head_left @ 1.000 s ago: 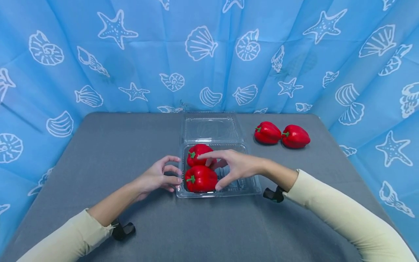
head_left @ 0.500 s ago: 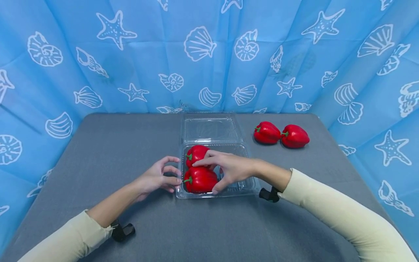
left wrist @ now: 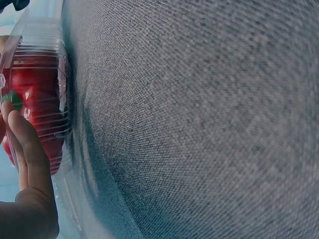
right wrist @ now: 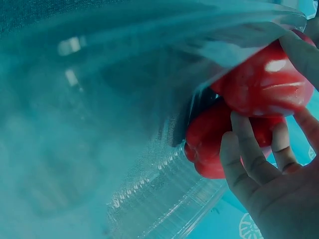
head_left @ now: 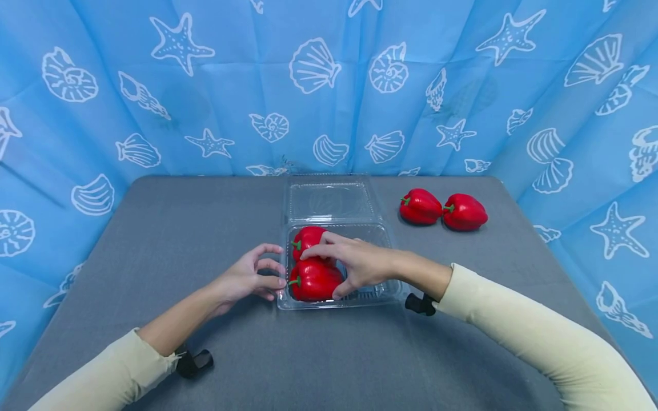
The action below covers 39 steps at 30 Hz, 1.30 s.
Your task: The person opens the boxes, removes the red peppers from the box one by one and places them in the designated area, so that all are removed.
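A clear plastic clamshell container (head_left: 382, 302) lies on the table, its lid (head_left: 329, 201) folded back. Inside its left half sit two red bell peppers, the nearer one (head_left: 315, 281) in front of the farther one (head_left: 307, 237), green stems facing left. My right hand (head_left: 362, 262) holds the nearer pepper, fingers bent over its far side and thumb at its front right. In the right wrist view, the fingers reach between both peppers. At the container's left edge is my left hand (head_left: 249, 277), its relaxed fingers touching the rim and side wall.
Two more red bell peppers, one (head_left: 420, 206) beside another (head_left: 465, 212), lie at the back right of the grey cloth-covered table (head_left: 329, 359). A blue curtain (head_left: 329, 85) with shells and starfish hangs behind and around the table.
My right hand has shifted slightly left and closed in around the nearer pepper, which has turned a little. The left hand stays at the container's edge.
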Each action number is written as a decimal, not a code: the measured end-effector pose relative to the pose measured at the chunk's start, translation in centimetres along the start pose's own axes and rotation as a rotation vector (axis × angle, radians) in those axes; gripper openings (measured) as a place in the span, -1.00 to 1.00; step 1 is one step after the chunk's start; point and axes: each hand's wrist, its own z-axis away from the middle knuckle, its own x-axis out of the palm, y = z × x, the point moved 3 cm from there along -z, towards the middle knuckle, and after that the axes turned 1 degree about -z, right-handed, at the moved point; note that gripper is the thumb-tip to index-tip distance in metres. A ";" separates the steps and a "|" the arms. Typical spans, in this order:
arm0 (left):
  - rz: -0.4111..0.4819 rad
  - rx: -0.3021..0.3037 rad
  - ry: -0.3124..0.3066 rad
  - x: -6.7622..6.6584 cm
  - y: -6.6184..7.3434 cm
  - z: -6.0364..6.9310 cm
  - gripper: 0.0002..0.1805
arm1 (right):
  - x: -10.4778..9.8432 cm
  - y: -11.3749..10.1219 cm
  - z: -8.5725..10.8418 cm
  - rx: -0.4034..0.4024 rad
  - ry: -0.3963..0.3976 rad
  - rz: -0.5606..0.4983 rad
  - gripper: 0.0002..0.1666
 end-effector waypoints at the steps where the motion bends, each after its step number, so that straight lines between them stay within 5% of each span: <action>1: 0.000 0.001 0.000 0.0 0.0 0.0 -0.30 | 0.0 0.0 0.0 0.002 0.002 0.003 0.02; 39: 0.016 0.008 -0.010 0.1 -0.1 -0.1 -0.29 | -0.2 0.1 -0.5 -0.029 -0.020 -0.023 -0.04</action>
